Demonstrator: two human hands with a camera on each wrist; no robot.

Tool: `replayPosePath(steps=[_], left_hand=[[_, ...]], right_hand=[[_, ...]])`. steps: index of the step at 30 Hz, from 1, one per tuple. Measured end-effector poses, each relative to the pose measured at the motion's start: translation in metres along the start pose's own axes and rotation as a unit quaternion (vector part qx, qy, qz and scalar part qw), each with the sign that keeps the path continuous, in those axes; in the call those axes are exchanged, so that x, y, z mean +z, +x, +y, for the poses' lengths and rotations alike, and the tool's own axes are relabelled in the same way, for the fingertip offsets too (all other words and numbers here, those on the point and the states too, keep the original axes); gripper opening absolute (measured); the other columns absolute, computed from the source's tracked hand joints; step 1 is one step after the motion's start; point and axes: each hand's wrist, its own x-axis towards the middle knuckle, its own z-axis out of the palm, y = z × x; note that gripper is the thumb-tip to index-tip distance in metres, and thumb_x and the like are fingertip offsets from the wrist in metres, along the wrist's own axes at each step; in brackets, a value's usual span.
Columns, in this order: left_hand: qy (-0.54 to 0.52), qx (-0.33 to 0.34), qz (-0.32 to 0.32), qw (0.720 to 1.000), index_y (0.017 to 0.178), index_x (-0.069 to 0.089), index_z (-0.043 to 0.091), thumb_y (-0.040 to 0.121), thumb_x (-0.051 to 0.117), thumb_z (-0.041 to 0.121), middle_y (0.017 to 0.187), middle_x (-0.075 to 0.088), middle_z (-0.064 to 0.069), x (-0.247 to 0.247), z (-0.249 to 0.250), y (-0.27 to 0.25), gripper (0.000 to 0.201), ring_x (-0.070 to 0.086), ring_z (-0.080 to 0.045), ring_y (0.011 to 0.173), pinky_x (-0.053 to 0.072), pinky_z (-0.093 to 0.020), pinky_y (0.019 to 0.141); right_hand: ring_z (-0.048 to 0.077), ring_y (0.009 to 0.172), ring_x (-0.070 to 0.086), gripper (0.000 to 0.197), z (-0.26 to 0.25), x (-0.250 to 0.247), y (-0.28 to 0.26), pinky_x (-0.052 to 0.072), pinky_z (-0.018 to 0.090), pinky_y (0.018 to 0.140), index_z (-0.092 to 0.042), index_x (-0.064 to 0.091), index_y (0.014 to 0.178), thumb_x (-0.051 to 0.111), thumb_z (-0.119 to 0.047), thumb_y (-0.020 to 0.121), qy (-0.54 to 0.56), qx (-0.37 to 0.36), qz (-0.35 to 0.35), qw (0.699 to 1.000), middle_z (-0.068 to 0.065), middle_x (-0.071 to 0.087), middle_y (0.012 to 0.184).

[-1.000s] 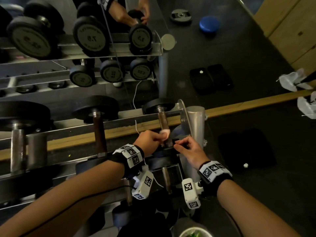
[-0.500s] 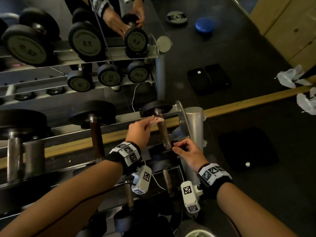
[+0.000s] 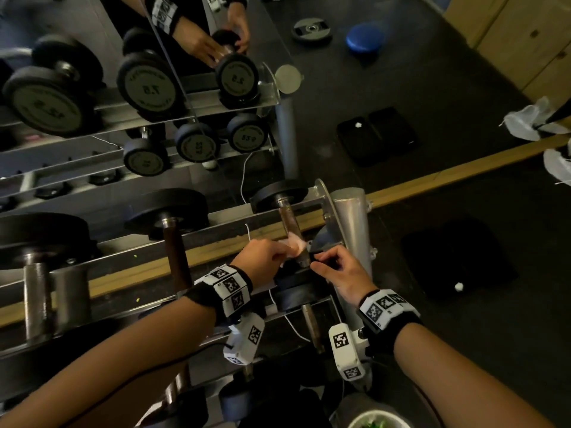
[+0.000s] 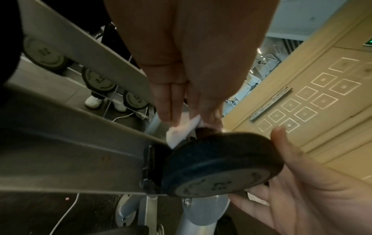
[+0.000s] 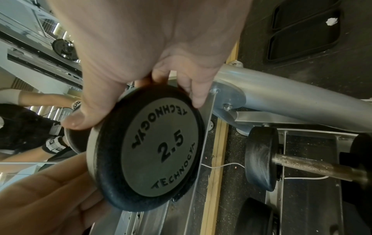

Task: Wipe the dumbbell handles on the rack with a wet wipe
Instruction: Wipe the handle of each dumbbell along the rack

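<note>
The small 2.5 dumbbell [image 3: 289, 223] lies at the right end of the top rack rail, its brown handle pointing away from me. My left hand [image 3: 265, 253] pinches a white wet wipe [image 3: 293, 244] against the near end of that handle; in the left wrist view the wet wipe [image 4: 181, 132] shows between thumb and fingers just above the dumbbell's near head [image 4: 221, 163]. My right hand [image 3: 335, 267] grips the rim of that near head [image 5: 153, 146], marked 2.5, with thumb and fingers curled around it.
The silver rack post [image 3: 350, 220] stands right of the dumbbell. Larger dumbbells [image 3: 173, 242] fill the rail to the left, and a lower dumbbell [image 5: 261, 157] sits below. A mirror behind reflects the rack. A white cable [image 3: 290, 325] hangs nearby.
My left hand slid the wipe from the far part of the handle back down to the near end. The right hand stayed on the near head.
</note>
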Motion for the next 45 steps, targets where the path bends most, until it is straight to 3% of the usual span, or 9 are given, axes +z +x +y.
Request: replayPosePath(steps=[5,9,16,22,27,32,39,43,45], left_hand=[[-0.053,-0.009,0.145,0.988,0.119,0.068,0.035,0.096,0.058,0.026,0.099,0.072,0.008,-0.03,0.003,0.0,0.027,0.065,-0.006,0.089,0.051,-0.025,0.084],[-0.072,0.09,0.235,0.965,0.123,0.067,0.034,0.096,0.06,0.02,0.108,0.073,0.008,-0.05,0.016,0.015,0.031,0.067,-0.003,0.096,0.05,-0.017,0.085],[0.151,0.262,-0.033,0.952,0.121,0.068,0.021,0.097,0.051,0.005,0.135,0.059,0.002,-0.036,0.026,0.043,0.034,0.045,-0.013,0.134,0.021,-0.016,0.117],[0.25,0.191,-0.044,0.948,0.129,0.058,0.043,0.096,0.057,0.029,0.146,0.045,0.018,-0.029,0.015,0.043,0.037,0.025,-0.013,0.146,0.018,-0.043,0.117],[0.26,0.263,-0.08,0.926,0.124,0.061,0.039,0.094,0.059,0.015,0.14,0.052,0.015,-0.036,0.021,0.043,0.038,0.037,-0.011,0.14,0.026,-0.037,0.118],[0.217,0.197,-0.053,0.955,0.126,0.065,0.015,0.096,0.052,0.002,0.136,0.059,0.0,-0.053,0.032,0.049,0.035,0.049,-0.015,0.13,0.032,-0.031,0.113],[0.17,0.081,-0.131,0.973,0.124,0.064,0.031,0.101,0.049,0.024,0.128,0.063,0.002,-0.045,0.034,0.027,0.029,0.059,-0.016,0.115,0.043,-0.03,0.101],[-0.025,0.011,-0.121,0.992,0.108,0.065,0.044,0.101,0.049,0.028,0.111,0.067,0.012,-0.06,0.03,0.014,0.024,0.061,-0.006,0.102,0.047,-0.032,0.098],[-0.163,-0.03,-0.077,0.983,0.111,0.069,0.035,0.102,0.05,0.025,0.106,0.072,0.003,-0.068,0.03,0.007,0.023,0.067,-0.014,0.1,0.052,-0.035,0.091]], right_hand=[[0.022,0.111,0.061,0.078,-0.003,0.002,-0.005,0.049,0.051,0.1,-0.033,0.06,0.097,0.08,-0.078,0.036,0.019,0.02,0.017,0.999,-0.001,0.064,0.117],[0.019,0.115,0.057,0.087,0.002,0.004,-0.008,0.048,0.046,0.103,-0.038,0.049,0.11,0.082,-0.074,0.038,0.036,0.067,0.033,0.997,-0.003,0.058,0.123],[0.019,0.114,0.058,0.09,0.004,0.008,-0.008,0.046,0.045,0.106,-0.027,0.05,0.115,0.082,-0.067,0.042,0.055,0.062,0.053,0.995,0.0,0.059,0.123],[0.018,0.12,0.053,0.095,0.001,0.006,-0.009,0.043,0.045,0.108,-0.029,0.047,0.122,0.075,-0.074,0.043,0.01,0.076,0.04,0.996,-0.002,0.055,0.129],[0.019,0.119,0.053,0.095,-0.002,0.005,-0.01,0.044,0.047,0.106,-0.032,0.045,0.123,0.076,-0.075,0.044,0.011,0.103,0.026,0.994,-0.001,0.054,0.131],[0.02,0.119,0.054,0.094,-0.003,0.005,-0.01,0.045,0.047,0.105,-0.034,0.045,0.121,0.076,-0.076,0.043,0.002,0.113,0.026,0.993,-0.001,0.054,0.13],[0.021,0.123,0.051,0.081,-0.011,0.003,-0.013,0.043,0.047,0.108,-0.027,0.045,0.127,0.081,-0.06,0.063,-0.004,0.115,0.016,0.993,0.001,0.052,0.133],[0.02,0.128,0.047,0.066,-0.03,0.001,-0.021,0.04,0.043,0.11,-0.026,0.046,0.132,0.08,-0.039,0.077,-0.026,0.083,-0.002,0.996,0.001,0.05,0.138],[0.015,0.127,0.046,0.063,-0.049,-0.001,-0.026,0.038,0.036,0.107,-0.03,0.048,0.133,0.079,-0.033,0.079,-0.051,0.025,-0.01,0.998,-0.005,0.05,0.136]])
